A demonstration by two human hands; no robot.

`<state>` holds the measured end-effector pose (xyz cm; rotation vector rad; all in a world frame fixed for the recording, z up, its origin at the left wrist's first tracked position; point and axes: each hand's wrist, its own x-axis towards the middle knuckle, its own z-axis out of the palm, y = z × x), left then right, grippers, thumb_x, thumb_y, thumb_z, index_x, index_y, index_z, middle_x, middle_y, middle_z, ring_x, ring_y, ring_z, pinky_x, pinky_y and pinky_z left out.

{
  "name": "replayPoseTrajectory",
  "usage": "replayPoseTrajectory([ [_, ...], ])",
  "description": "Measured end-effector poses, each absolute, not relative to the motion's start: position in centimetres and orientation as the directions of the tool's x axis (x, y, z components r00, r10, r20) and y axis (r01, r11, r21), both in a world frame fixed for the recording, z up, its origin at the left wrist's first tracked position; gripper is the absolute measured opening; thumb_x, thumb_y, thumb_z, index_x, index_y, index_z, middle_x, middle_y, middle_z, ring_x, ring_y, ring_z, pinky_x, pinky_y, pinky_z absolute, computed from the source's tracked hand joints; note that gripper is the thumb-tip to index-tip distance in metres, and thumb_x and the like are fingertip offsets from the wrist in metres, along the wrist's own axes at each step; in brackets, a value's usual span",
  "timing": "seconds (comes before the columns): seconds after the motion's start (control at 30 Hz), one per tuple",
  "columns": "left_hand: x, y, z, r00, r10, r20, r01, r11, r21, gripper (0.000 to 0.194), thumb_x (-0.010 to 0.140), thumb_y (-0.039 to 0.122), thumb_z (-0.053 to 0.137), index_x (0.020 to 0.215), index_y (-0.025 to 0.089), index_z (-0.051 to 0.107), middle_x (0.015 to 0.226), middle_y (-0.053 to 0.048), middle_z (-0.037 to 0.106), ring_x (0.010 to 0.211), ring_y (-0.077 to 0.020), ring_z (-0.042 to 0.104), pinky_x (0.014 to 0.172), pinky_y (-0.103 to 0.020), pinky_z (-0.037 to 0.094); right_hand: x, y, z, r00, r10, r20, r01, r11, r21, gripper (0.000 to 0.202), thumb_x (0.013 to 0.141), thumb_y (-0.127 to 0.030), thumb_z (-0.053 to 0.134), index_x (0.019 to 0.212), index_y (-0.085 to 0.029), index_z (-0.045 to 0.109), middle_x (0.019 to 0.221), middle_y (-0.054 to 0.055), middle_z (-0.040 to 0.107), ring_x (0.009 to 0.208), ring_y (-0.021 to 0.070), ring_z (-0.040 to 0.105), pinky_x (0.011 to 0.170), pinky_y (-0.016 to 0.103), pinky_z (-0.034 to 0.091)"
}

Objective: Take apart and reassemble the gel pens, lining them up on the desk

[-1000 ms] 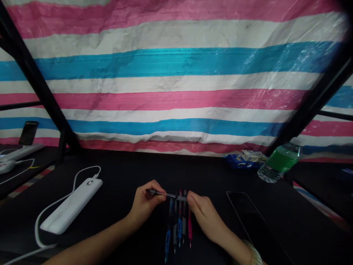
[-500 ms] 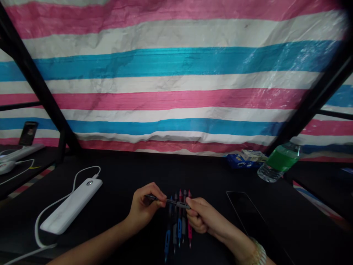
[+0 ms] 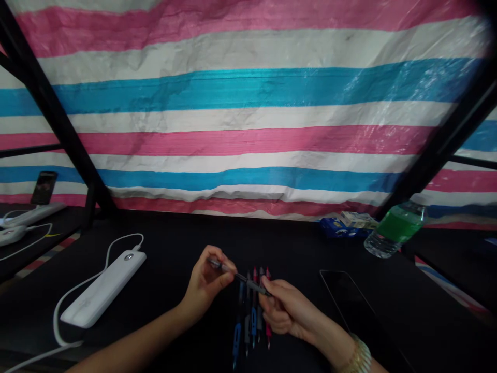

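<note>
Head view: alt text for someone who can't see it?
The left hand and right hand hold a gray pen between them over a row of pens on a black table. A white corded device lies to the left; a flat dark device and a bottle are on the right.

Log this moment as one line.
left grip: holds slim grey plastic pen | right grip: holds same pen's other end | beneath: row of slim blue, grey and pink plastic pens on flat black tabletop

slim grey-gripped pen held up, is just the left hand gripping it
No, the left hand and the right hand both hold the slim grey-gripped pen, one toward each end.
</note>
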<state>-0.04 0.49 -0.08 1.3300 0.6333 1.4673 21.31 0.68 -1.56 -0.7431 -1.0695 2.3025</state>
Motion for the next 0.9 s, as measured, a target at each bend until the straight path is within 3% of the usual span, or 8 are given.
replayPoseTrajectory([
  [0.1, 0.1, 0.9, 0.3, 0.099, 0.942, 0.320, -0.491, -0.233, 0.839, 0.046, 0.082, 0.018, 0.072, 0.118, 0.029, 0.045, 0.087, 0.001, 0.065, 0.095, -0.0191, 0.065, 0.089, -0.034, 0.046, 20.8, 0.5, -1.7, -0.639, 0.740, -0.210, -0.202, -0.425, -0.882, 0.068, 0.085, -0.072, 0.044, 0.076, -0.008, 0.066, 0.031, -0.007, 0.041, 0.025, 0.0033, 0.022, 0.029, 0.017, 0.016],
  [0.23, 0.0, 1.2, 0.6, 0.134, 0.963, 0.234, -0.543, -0.127, 0.830, 0.066, 0.084, 0.016, 0.069, 0.135, 0.033, 0.030, 0.092, -0.001, 0.065, 0.079, -0.0138, 0.065, 0.078, -0.028, 0.046, 20.6, 0.5, -1.5, -0.528, 0.846, -0.081, -0.282, -0.264, -0.922, 0.060, 0.090, -0.066, 0.046, 0.085, -0.010, 0.067, 0.033, -0.008, 0.041, 0.027, 0.0035, 0.022, 0.032, 0.017, 0.017],
  [0.37, -0.2, 1.3, 0.2, 0.182, 0.962, 0.202, -0.537, -0.075, 0.840, 0.054, 0.084, 0.015, 0.068, 0.128, 0.027, 0.039, 0.092, -0.002, 0.064, 0.073, -0.0116, 0.061, 0.071, -0.025, 0.046, 20.7, 0.8, -1.2, -0.466, 0.884, -0.041, -0.350, -0.227, -0.909, 0.052, 0.091, -0.059, 0.051, 0.080, -0.011, 0.066, 0.035, -0.009, 0.038, 0.030, 0.0032, 0.019, 0.033, 0.017, 0.017],
  [0.53, -0.2, 1.5, 0.1, 0.213, 0.963, 0.166, -0.530, -0.029, 0.848, 0.061, 0.080, 0.014, 0.072, 0.128, 0.028, 0.038, 0.090, -0.001, 0.062, 0.070, -0.0119, 0.060, 0.065, -0.027, 0.050, 20.9, 0.9, -1.2, -0.447, 0.893, -0.046, -0.362, -0.227, -0.904, 0.048, 0.090, -0.057, 0.053, 0.079, -0.012, 0.064, 0.037, -0.009, 0.038, 0.032, 0.0034, 0.019, 0.035, 0.018, 0.014],
  [0.9, -0.5, 1.7, -0.1, 0.263, 0.954, 0.144, -0.501, 0.008, 0.866, 0.051, 0.072, 0.009, 0.074, 0.108, 0.025, 0.041, 0.079, 0.002, 0.059, 0.061, -0.0124, 0.060, 0.058, -0.026, 0.051, 20.8, 0.7, -1.3, -0.443, 0.895, -0.050, -0.349, -0.224, -0.910, 0.047, 0.090, -0.056, 0.054, 0.077, -0.012, 0.064, 0.038, -0.008, 0.038, 0.034, 0.0037, 0.019, 0.037, 0.019, 0.012],
])
